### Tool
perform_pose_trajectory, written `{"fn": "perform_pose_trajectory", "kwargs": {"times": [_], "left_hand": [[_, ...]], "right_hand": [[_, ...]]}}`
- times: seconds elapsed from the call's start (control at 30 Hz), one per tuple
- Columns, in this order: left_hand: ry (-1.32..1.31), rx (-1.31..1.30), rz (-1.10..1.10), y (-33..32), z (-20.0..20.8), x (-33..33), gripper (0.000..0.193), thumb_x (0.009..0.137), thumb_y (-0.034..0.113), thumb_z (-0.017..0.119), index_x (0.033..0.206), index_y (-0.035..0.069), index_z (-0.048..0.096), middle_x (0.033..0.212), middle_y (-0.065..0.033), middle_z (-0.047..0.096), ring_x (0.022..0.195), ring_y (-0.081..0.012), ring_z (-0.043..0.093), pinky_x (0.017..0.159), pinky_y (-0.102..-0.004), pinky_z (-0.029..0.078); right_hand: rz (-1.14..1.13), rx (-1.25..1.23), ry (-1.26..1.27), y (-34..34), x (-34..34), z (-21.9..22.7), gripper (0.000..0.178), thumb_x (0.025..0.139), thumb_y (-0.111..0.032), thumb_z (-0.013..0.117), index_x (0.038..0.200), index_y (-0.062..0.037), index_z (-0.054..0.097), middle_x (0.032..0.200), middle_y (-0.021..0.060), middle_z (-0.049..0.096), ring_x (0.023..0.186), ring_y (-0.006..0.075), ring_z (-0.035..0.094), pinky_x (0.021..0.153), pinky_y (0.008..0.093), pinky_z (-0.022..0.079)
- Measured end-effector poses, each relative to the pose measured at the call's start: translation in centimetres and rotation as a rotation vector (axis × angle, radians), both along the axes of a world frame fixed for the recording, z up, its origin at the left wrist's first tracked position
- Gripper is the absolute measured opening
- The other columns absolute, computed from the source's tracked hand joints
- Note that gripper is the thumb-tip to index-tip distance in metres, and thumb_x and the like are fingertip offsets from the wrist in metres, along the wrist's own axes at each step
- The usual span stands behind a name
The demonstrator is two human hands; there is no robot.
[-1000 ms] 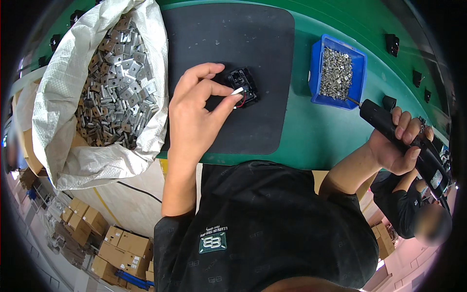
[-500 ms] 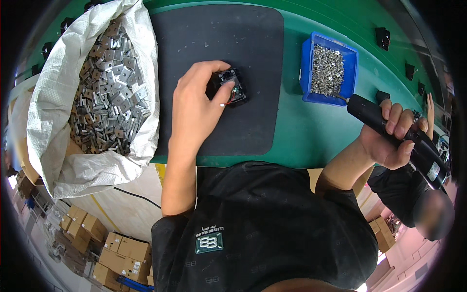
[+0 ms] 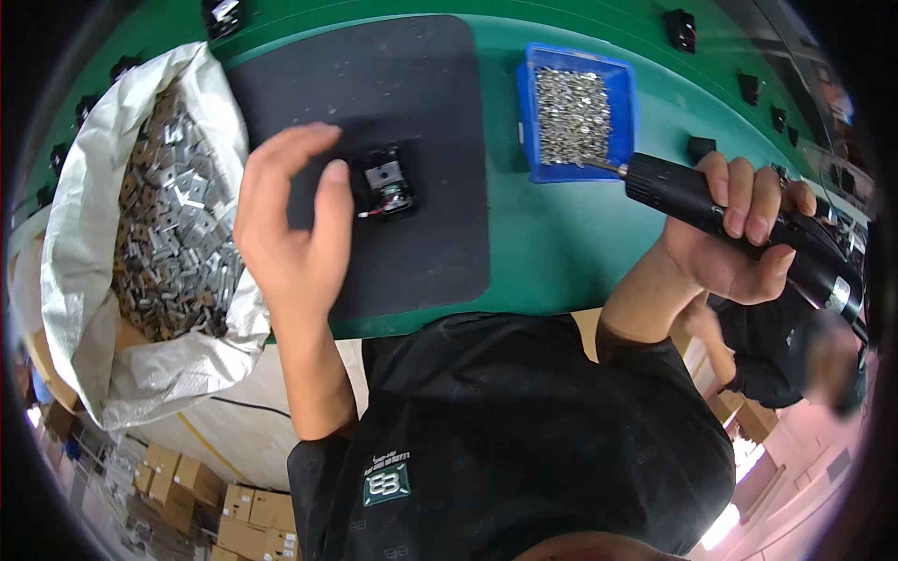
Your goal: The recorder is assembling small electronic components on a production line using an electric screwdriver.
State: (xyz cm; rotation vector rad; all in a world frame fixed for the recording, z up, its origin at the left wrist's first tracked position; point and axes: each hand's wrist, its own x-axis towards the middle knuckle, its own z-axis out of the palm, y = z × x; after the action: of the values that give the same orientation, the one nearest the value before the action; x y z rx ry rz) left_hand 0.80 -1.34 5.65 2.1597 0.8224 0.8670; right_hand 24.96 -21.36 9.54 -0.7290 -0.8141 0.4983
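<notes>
On the dark mat lies a small black device housing (image 3: 385, 180) with a metal plate inside and a short red and white wire at its near edge. Just left of it, my left hand (image 3: 297, 210) is raised with thumb and fingers apart, holding nothing. My right hand (image 3: 744, 220) grips a black electric screwdriver (image 3: 675, 192), tilted so that its bit points left. The bit's tip is at the near right corner of a blue bin (image 3: 624, 122) full of small silver screws (image 3: 572, 117). Whether the tip carries a screw is too small to tell.
A white woven sack (image 3: 70, 280) holding many metal plates (image 3: 192, 220) stands at the left. The dark mat (image 3: 440, 271) covers part of the green table (image 3: 524, 252). Black units (image 3: 681, 31) line the far side. Another person (image 3: 767, 351) is at the right.
My left hand has let go of the black housing and moved left of it, fingers spreading. The view has shifted, and the screwdriver's bit now lies over the bin's near right corner.
</notes>
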Motion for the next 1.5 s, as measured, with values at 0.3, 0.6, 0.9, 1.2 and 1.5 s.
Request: {"fn": "perform_pose_trajectory", "kwargs": {"times": [0.3,0.6,0.9,1.2,1.5], "left_hand": [[-0.056,0.156,-0.424,-5.7,-0.7,6.6,0.035,0.065,0.011,0.079,0.098,0.007,0.069,0.089,-0.0057,0.063,0.075,-0.0233,0.059,0.065,-0.0326,0.049],[-0.13,0.161,-0.53,-6.4,-2.2,8.1,0.031,0.065,0.01,0.079,0.095,0.006,0.071,0.083,-0.0032,0.065,0.072,-0.0187,0.059,0.063,-0.0303,0.045],[-0.143,0.148,-0.492,-6.5,-2.6,6.5,0.03,0.064,0.007,0.078,0.094,0.006,0.072,0.08,-0.0019,0.065,0.069,-0.0166,0.058,0.06,-0.0301,0.042],[-0.112,0.133,-0.488,-6.4,-2.8,5.4,0.037,0.064,0.005,0.077,0.101,0.006,0.071,0.08,-0.0024,0.064,0.069,-0.0174,0.057,0.061,-0.0307,0.041],[-0.114,0.166,-0.497,-6.6,-2.9,4.9,0.042,0.063,0.006,0.077,0.104,0.004,0.07,0.081,-0.0027,0.063,0.069,-0.0176,0.055,0.06,-0.0308,0.04]], "right_hand": [[0.165,0.12,-0.052,0.1,-0.1,0.6,0.047,0.088,-0.029,0.064,0.129,-0.0166,0.046,0.083,-0.0034,0.053,0.073,0.0102,0.049,0.075,0.0297,0.037],[0.249,0.105,-0.015,-0.4,-0.7,1.6,0.047,0.088,-0.026,0.067,0.129,-0.0166,0.046,0.086,-0.0025,0.055,0.076,0.0112,0.052,0.077,0.0299,0.038],[0.346,0.115,-0.017,-0.3,-1.3,2.0,0.051,0.086,-0.022,0.071,0.13,-0.0138,0.045,0.088,-0.0003,0.057,0.082,0.0137,0.055,0.08,0.0307,0.04],[0.382,0.116,-0.003,0.4,-1.8,1.7,0.052,0.086,-0.021,0.071,0.131,-0.014,0.045,0.09,0.0,0.058,0.081,0.0136,0.055,0.079,0.0304,0.04],[0.429,0.108,-0.016,0.6,-1.9,1.7,0.051,0.087,-0.021,0.07,0.13,-0.0142,0.044,0.09,-0.0002,0.058,0.081,0.013,0.055,0.078,0.03,0.041]]}}
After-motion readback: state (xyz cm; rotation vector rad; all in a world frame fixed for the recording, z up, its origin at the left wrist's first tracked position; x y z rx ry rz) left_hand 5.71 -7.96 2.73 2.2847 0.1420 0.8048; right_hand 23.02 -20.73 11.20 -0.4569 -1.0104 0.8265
